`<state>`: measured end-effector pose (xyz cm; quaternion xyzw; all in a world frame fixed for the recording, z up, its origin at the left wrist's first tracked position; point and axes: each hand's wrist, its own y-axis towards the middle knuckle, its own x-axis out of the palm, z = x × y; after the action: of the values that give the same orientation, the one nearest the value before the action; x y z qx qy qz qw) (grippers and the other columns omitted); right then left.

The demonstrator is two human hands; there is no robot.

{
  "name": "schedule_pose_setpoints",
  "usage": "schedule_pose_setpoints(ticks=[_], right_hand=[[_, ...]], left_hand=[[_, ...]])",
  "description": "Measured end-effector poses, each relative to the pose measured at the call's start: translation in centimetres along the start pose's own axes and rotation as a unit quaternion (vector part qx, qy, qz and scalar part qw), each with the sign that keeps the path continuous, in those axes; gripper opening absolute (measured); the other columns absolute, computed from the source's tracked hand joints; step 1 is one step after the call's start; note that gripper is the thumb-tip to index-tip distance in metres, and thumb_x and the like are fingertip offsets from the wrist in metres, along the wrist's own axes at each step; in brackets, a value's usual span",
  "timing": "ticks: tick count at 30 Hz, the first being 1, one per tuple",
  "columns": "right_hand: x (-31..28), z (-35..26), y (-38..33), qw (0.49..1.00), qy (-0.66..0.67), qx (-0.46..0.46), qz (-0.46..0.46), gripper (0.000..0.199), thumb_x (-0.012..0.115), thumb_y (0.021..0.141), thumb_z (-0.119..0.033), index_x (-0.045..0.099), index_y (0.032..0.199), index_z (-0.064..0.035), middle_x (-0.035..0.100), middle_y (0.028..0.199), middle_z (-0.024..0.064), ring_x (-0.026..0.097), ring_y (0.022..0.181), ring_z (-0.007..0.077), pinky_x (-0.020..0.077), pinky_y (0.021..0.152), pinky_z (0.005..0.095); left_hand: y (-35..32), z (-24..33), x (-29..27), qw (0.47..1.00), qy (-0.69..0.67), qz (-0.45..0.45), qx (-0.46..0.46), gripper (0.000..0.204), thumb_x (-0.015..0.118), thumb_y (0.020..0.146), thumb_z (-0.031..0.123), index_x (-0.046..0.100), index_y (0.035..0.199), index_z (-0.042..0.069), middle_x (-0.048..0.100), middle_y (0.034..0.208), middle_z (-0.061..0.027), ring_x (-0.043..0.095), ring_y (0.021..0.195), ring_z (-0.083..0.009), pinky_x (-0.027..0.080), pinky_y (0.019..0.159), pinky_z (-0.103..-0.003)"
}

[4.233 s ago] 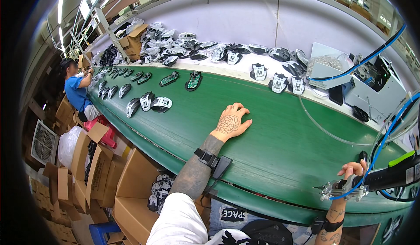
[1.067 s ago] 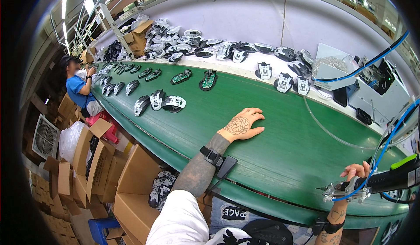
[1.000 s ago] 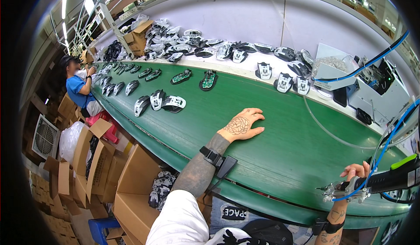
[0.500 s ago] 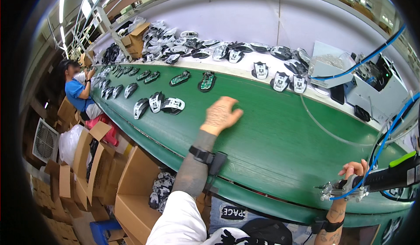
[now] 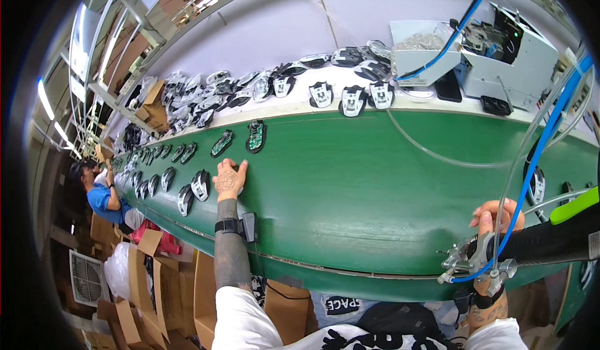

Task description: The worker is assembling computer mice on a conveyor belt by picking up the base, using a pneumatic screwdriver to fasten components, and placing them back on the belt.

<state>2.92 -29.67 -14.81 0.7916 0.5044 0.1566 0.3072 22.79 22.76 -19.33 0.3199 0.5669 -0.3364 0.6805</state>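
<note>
Down on the green tabletop, the left hand in my head view lies over a white-and-black shell, of which only a sliver shows. Its fingers are bent and a little apart; I cannot tell whether they grip. Just left of it sit two matching shells, and beyond it two green circuit boards in dark bases.

At my right, the right hand has curled fingers, partly hidden behind a blue hose and a metal fitting; I cannot tell what it holds.

Of the containers, I see a white bin beside the machine at the back, filled with small, clear-looking pieces. A cardboard box stands at the back left among plastic-wrapped parts; its inside is hidden from me. Below the tabletop's near edge, a tall open carton holds something dark. Beside it is a bulging white plastic bag, contents unclear. Close to the left forearm, black-and-white pieces show beside a brown cardboard flap.
</note>
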Motion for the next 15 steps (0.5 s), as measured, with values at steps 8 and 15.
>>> schedule_pose_setpoints(ticks=[8,15], right_hand=[[-0.2,0.5,-0.3,0.998,-0.035,0.057,-0.003,0.042,0.053,0.086,0.002,0.035,0.122,-0.0115,0.056,0.079,0.0106,0.054,0.065,0.0124,0.0487,0.059,0.0257],[-0.1,0.3,0.3,0.998,-0.064,0.008,0.002,0.042,0.05,0.085,0.005,0.033,0.12,-0.0092,0.056,0.084,0.0111,0.053,0.064,0.0122,0.0476,0.059,0.0252]], left_hand=[[4.5,7.2,-0.5,0.93,-0.16,0.131,0.305,0.05,0.067,0.074,0.033,0.058,0.117,0.009,0.053,0.119,-0.0175,0.052,0.109,-0.0348,0.041,0.094,-0.042],[7.3,9.6,2.0,0.957,-0.017,0.049,0.285,0.058,0.064,0.071,0.041,0.06,0.119,0.008,0.052,0.125,-0.021,0.051,0.113,-0.0349,0.039,0.098,-0.039]])
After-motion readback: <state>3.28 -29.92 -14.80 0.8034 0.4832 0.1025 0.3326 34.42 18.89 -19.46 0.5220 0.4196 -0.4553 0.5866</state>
